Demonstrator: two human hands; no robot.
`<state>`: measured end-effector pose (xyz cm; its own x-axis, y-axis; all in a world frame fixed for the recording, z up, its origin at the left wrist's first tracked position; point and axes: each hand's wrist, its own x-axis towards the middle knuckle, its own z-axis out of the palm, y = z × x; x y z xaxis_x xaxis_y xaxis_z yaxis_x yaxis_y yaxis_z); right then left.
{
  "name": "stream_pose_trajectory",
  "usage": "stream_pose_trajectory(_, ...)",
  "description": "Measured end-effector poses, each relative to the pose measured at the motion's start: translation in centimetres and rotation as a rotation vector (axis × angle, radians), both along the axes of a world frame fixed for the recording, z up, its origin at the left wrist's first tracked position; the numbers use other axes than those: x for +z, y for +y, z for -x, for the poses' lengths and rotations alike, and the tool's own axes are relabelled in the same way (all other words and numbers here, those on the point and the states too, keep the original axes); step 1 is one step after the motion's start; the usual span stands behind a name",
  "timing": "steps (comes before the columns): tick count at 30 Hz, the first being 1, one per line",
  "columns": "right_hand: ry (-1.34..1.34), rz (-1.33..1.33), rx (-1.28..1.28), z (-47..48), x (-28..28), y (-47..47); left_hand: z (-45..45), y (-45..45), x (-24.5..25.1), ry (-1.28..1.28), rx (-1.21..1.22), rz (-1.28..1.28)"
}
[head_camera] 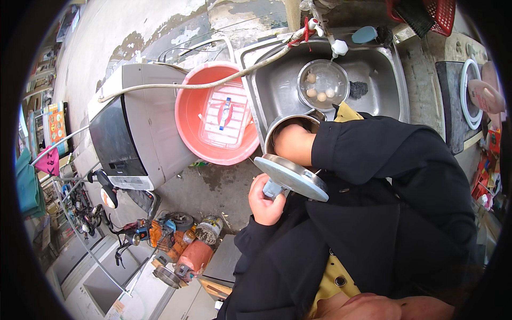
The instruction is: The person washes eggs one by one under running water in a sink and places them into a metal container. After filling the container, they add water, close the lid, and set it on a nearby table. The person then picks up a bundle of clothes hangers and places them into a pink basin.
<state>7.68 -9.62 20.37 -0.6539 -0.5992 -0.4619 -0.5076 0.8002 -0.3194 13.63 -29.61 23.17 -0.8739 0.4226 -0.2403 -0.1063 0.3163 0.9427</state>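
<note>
My right hand reaches into a steel pot at the near left corner of a steel sink; its fingers are hidden inside. My left hand grips the light blue knob of a round lid. This lid has a light blue outer face and a steel edge, and it tilts just below the pot. Beyond the pot, a round bowl of water in the sink holds several egg-like things. A thin stream runs into it from a white tap spout. Beside the bowl lies a dark scouring pad.
A pink tub holding a clear plastic box lid stands left of the sink. A pale hose crosses above it to a grey washing machine. A red basket is at upper right; an electric scooter stands lower left.
</note>
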Motion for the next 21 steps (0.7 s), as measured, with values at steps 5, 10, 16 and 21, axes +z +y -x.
stream_pose_trajectory(5, -0.081, 0.001, -0.044, -0.2, -0.6, -0.5, 0.0, -0.8, -0.7, -0.032, 0.022, 0.000)
stream_pose_trajectory(10, 0.132, 0.283, -0.144, -0.7, 2.3, 1.3, 0.3, -1.6, -1.1, -0.030, 0.020, 0.010)
stream_pose_trajectory(16, 0.065, 1.419, -0.910, -3.7, -0.5, 10.8, 0.3, -2.0, -0.6, -0.252, 0.171, -0.080)
stream_pose_trajectory(21, 0.003, 0.699, -1.822, 0.1, -19.4, 16.1, 0.1, -2.7, -0.5, -0.304, 0.203, -0.060)
